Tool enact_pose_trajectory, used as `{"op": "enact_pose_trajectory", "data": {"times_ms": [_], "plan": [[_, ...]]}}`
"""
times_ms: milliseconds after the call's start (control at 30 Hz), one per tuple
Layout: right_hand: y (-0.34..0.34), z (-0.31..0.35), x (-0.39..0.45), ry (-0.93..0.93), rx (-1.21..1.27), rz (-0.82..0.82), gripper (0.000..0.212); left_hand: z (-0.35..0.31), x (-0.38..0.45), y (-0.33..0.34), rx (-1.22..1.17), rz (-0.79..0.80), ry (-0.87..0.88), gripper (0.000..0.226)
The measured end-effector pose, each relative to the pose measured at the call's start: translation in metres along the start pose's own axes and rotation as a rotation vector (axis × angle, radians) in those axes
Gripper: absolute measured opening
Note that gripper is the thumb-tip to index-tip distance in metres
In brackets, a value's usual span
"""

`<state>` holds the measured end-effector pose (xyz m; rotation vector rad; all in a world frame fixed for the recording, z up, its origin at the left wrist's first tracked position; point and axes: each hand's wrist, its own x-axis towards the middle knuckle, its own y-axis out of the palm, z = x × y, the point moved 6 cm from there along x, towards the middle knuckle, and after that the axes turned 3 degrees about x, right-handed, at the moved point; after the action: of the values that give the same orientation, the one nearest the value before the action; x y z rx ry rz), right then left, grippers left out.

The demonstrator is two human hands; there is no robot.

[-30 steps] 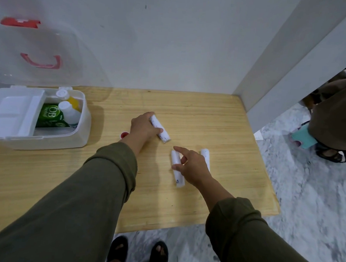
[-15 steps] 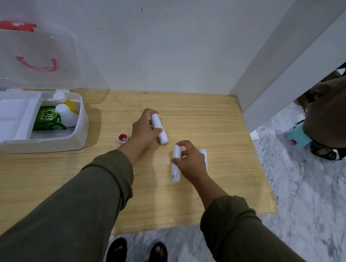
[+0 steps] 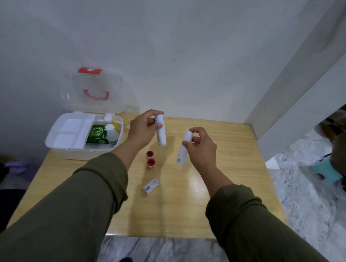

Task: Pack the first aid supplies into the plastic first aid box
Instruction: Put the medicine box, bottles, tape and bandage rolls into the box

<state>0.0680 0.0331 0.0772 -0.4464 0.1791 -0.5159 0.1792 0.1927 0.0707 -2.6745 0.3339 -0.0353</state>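
The person stands at a wooden table (image 3: 214, 212) set against a white wall, both arms in olive-green sleeves. The left hand (image 3: 142, 129) is raised above the tabletop, and its fingers and thumb are curled round the upper end of a white bandage roll (image 3: 161, 131), which hangs roughly upright with its lower end tilted slightly to the right. The right hand (image 3: 202, 150) is also raised; its thumb and fingers pinch the upper part of a second white roll (image 3: 184, 147), which slants down and to the left, clear of the table. The two rolls are near each other but do not touch. The plastic first aid box (image 3: 76, 152) sits at the far left corner of the table, its clear lid (image 3: 98, 92) standing open against the wall, with a red handle and a red latch visible on it. A white inner tray (image 3: 69, 132) covers the left part of the box; the right part holds a green packet (image 3: 96, 134) and a white bottle (image 3: 112, 133), with another capped bottle behind them. On the table between the arms lie two small red caps (image 3: 150, 158), one just behind the other, and nearer the front edge a short white roll (image 3: 151, 186) lying on its side. At the right edge of the view another person stands on the marble floor.
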Motion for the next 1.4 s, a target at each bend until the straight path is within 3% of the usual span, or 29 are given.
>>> {"op": "enact_pose_trajectory", "data": {"times_ms": [267, 533, 933, 1400], "plan": [[0.048, 0.081, -0.019, -0.106, 0.14, 0.034, 0.029, -0.024, -0.013, -0.112, 0.049, -0.116, 0.089, 0.034], [0.114, 0.122, -0.044, -0.135, 0.183, 0.002, 0.025, 0.005, -0.016, -0.184, 0.117, -0.074, 0.093, 0.032], [0.171, 0.106, -0.054, -0.069, 0.135, -0.126, 0.024, 0.072, -0.005, -0.175, 0.11, 0.101, 0.097, 0.027], [0.185, 0.105, -0.05, -0.165, 0.013, -0.107, 0.025, 0.088, 0.006, -0.153, 0.184, 0.219, 0.137, 0.027]]}}
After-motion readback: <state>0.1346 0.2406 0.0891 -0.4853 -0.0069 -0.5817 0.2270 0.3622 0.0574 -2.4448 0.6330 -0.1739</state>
